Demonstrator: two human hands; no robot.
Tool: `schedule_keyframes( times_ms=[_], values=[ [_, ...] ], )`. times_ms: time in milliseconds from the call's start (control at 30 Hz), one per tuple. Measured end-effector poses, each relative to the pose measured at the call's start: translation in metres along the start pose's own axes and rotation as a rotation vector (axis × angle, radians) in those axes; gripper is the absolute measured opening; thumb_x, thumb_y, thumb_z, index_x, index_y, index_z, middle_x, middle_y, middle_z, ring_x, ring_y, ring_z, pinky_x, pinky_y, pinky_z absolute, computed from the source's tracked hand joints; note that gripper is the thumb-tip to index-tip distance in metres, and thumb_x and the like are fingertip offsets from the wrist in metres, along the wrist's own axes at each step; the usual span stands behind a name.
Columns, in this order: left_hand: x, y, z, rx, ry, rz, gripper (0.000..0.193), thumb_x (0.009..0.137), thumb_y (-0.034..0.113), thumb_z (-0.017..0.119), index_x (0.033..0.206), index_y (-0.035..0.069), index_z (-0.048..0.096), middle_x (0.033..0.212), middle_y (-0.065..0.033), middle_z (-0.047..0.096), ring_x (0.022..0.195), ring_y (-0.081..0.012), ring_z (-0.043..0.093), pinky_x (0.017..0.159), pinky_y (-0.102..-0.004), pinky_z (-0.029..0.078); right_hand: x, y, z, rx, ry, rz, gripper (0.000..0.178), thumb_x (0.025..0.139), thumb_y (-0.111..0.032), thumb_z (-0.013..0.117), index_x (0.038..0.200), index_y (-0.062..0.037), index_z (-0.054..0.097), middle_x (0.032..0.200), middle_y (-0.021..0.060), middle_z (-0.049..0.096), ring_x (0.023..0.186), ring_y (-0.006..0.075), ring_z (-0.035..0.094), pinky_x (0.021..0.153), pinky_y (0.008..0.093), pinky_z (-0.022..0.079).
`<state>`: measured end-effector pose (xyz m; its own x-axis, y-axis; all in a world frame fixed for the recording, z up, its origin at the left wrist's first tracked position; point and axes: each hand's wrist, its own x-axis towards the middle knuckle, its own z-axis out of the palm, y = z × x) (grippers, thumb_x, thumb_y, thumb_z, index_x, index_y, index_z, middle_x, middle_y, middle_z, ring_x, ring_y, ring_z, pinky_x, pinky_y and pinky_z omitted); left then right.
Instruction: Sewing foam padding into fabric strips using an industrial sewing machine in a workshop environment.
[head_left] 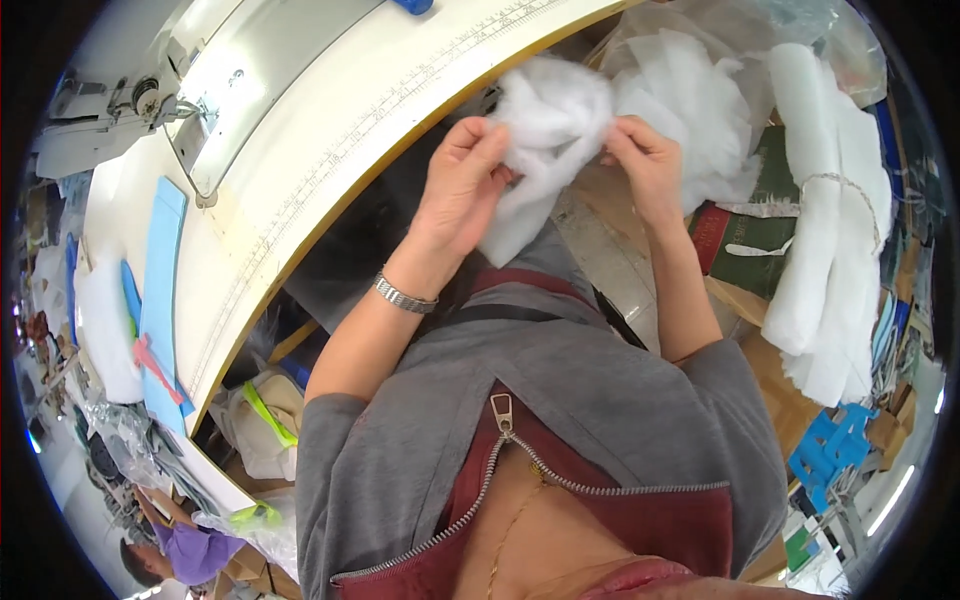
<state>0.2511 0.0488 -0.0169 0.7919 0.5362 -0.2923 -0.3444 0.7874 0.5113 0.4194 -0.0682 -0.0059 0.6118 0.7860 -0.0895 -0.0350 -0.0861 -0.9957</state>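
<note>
A fluffy piece of white wadding (550, 130) hangs between my two hands, just beyond the table's curved edge. My left hand (462, 185) pinches its left side, fingers closed on the fibre. On the opposite side my right hand (645, 165) grips the wadding's edge between thumb and fingers. The lower end of the piece drapes down toward my lap. Right behind my right hand lies more loose white wadding (690, 110) in a clear plastic bag.
To my left stands a white sewing table (330, 150) with a printed ruler scale and a sewing machine (230, 90). A blue strip (163, 290) lies on it. At right are tied white wadding rolls (825, 220) and a blue plastic stool (830, 450). Another person (180, 550) sits at lower left.
</note>
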Motion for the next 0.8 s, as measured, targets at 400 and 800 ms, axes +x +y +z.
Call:
schedule_keyframes(
  times_ms=[400,800],
  values=[
    [-0.062,0.057,-0.078,0.667,0.077,-0.131,0.012,0.083,0.018,0.058,0.080,0.009,0.051,0.072,0.0060,0.048,0.067,-0.0013,0.044,0.058,-0.0167,0.035,0.007,-0.023,-0.190,0.675,0.401,-0.195,0.031,0.091,-0.021,0.044,0.111,0.0018,0.052,0.109,0.0138,0.058,0.099,0.0255,0.057,0.088,0.0396,0.046],
    [-0.065,0.041,-0.061,0.991,0.196,0.075,0.014,0.084,0.014,0.058,0.076,0.005,0.051,0.068,0.0069,0.045,0.062,-0.0002,0.038,0.055,-0.0167,0.031,0.055,-0.011,-0.133,-1.508,0.430,-0.331,0.024,0.082,-0.027,0.059,0.093,-0.0053,0.063,0.092,0.0102,0.065,0.076,0.0297,0.062,0.063,0.0361,0.049]
  ],
)
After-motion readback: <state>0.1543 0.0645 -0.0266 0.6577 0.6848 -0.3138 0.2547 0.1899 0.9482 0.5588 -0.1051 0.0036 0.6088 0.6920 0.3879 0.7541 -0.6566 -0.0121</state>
